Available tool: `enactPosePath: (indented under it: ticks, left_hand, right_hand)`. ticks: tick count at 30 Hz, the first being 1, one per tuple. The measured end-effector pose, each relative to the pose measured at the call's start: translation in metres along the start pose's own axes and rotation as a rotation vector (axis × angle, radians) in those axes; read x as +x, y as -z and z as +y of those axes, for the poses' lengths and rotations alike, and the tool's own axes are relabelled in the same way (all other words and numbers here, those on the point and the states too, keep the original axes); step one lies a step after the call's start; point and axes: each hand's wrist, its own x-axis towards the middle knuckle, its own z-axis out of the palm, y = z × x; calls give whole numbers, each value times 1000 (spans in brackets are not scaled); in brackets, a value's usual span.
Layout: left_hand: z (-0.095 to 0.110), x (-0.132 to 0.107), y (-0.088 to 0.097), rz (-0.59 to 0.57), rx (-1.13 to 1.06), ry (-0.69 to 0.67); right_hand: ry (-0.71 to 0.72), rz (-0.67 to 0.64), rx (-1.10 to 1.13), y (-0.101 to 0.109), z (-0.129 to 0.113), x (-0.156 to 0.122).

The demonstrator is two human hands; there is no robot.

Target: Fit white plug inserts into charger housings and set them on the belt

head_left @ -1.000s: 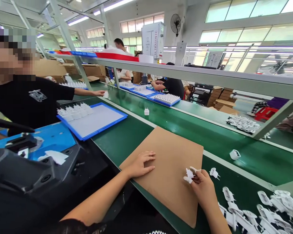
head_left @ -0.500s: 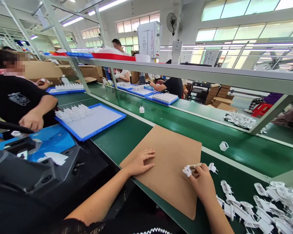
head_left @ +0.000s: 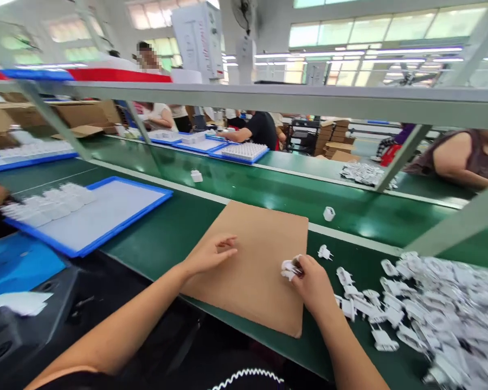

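Note:
A flat sheet of brown cardboard (head_left: 260, 233) lies on the green bench in front of me. My left hand (head_left: 211, 253) is over its left side, thumb and fingers apart, with nothing in it. At the sheet's right edge, my right hand (head_left: 312, 279) pinches a small white plug part (head_left: 288, 269); the fingers partly hide it, and I cannot tell whether it is one piece or more. A loose white plug part (head_left: 325, 252) lies just beyond that hand. To the right spreads a large heap of similar white plug parts (head_left: 443, 303).
A blue-rimmed tray (head_left: 126, 216) with rows of white pieces stands at the left. Two white housings, one at left (head_left: 196, 176) and one at right (head_left: 329, 213), sit on the green conveyor (head_left: 260, 189). A shelf rail (head_left: 268, 100) crosses above. Co-workers sit beyond.
The view has swung to the right, bringing more of the heap in. My left hand's fingers have drawn together somewhat and curled. The right hand still holds the white plug part.

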Motion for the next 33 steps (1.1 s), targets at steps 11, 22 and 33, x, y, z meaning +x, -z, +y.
enactPosePath:
  ticks: [11, 22, 33]
  left_hand:
    - [72, 187, -114, -96, -119, -151]
    - [106, 307, -208, -79, -62, -165]
    - [77, 189, -151, -33, -78, -338]
  right_hand:
    - [-200, -368, -273, 5, -13, -1]
    - [-489, 107, 784, 5, 1, 13]
    - [-746, 225, 1441, 14, 16, 22]
